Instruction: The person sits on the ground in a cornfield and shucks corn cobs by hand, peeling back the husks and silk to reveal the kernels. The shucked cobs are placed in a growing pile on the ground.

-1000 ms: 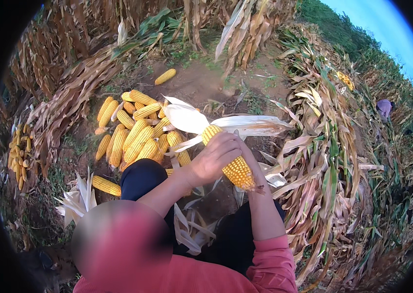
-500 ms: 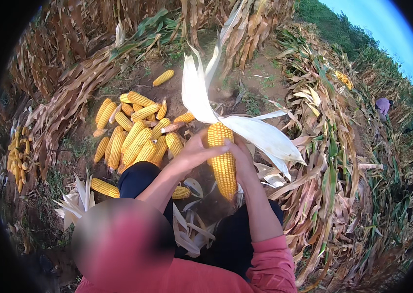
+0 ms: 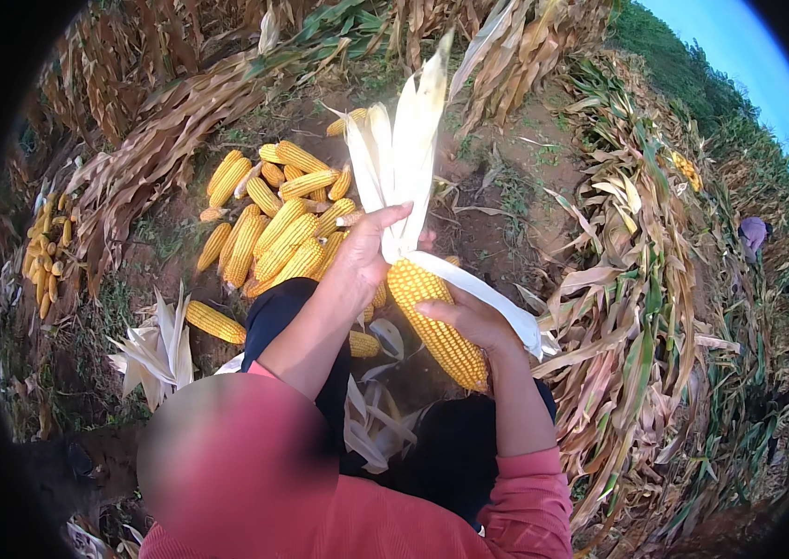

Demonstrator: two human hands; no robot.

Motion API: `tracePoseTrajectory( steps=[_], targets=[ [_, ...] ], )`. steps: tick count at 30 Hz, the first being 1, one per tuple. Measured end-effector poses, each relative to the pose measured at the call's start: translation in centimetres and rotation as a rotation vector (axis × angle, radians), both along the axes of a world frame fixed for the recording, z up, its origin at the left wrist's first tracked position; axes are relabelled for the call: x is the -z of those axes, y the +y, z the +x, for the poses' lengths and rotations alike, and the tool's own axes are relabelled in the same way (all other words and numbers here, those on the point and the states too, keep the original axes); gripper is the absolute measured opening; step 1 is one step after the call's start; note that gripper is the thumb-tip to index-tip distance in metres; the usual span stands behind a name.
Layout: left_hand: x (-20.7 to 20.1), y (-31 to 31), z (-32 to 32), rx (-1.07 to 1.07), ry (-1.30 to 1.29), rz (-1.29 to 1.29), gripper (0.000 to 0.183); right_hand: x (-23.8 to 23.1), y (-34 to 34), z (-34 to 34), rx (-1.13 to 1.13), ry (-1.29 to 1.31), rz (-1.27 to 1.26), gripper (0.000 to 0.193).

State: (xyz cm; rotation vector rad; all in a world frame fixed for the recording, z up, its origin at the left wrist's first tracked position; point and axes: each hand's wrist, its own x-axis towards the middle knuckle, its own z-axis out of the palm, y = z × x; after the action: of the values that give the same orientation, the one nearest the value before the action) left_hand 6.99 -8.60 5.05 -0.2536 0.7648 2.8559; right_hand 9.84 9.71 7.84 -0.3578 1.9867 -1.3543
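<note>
A large yellow ear of corn (image 3: 427, 312) hangs tilted between my hands, kernels bare and tip pointing down toward my lap. Pale husk leaves (image 3: 413, 140) stand up from its base, and one more leaf (image 3: 492, 298) droops to the right. My left hand (image 3: 376, 244) is closed around the husk at the ear's base; its fingertips are partly hidden behind the leaves. My right hand (image 3: 476, 321) grips the ear from the right side, thumb across the kernels. Left of my hands, a pile of husked ears (image 3: 273, 219) lies on the soil.
Loose husks (image 3: 159, 354) and a single ear (image 3: 215, 321) lie by my left knee. Dry stalks (image 3: 632, 373) are heaped along the right. A smaller corn pile (image 3: 48, 252) sits far left. Another person (image 3: 753, 235) is in the far right distance.
My left hand has moved from the ear's kernels up to the husk at its base. Some husk leaves are now gathered upright, and the ear has tilted.
</note>
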Motion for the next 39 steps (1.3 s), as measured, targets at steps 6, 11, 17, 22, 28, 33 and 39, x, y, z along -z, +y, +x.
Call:
tracePoseTrajectory(
  steps=[6, 11, 17, 22, 28, 33, 39],
  targets=[
    [-1.1, -0.3, 0.1, -0.042, 0.056, -0.016, 0.046, 1.2, 0.4, 1.0, 0.121, -0.117, -0.098, 0.074],
    [0.2, 2.0, 1.6, 0.171, 0.332, -0.303, 0.068, 2.6, 0.3, -0.2, 0.292, 0.125, -0.092, 0.071],
    [0.3, 3.4, 1.8, 0.201, 0.343, -0.376, 0.056, 0.8, 0.5, 0.2, 0.300, 0.281, -0.031, 0.063],
    [0.6, 3.7, 1.7, 0.104, 0.418, -0.580, 0.052, -0.1, 2.5, -0.5, 0.271, 0.247, -0.065, 0.061],
    [0.9, 5.4, 1.7, 0.067, 0.532, -0.804, 0.050, 2.2, 2.4, -1.4, 0.536, 0.261, -0.579, 0.066],
    [2.2, 6.7, 1.5, -0.101, 0.647, -0.847, 0.054, 1.4, 0.6, -1.8, 0.792, 0.088, -0.936, 0.055],
    [0.8, 6.2, 1.4, -0.251, 0.493, -0.754, 0.048, 1.7, 1.0, -1.0, 1.038, 0.073, -0.683, 0.049]
  ],
)
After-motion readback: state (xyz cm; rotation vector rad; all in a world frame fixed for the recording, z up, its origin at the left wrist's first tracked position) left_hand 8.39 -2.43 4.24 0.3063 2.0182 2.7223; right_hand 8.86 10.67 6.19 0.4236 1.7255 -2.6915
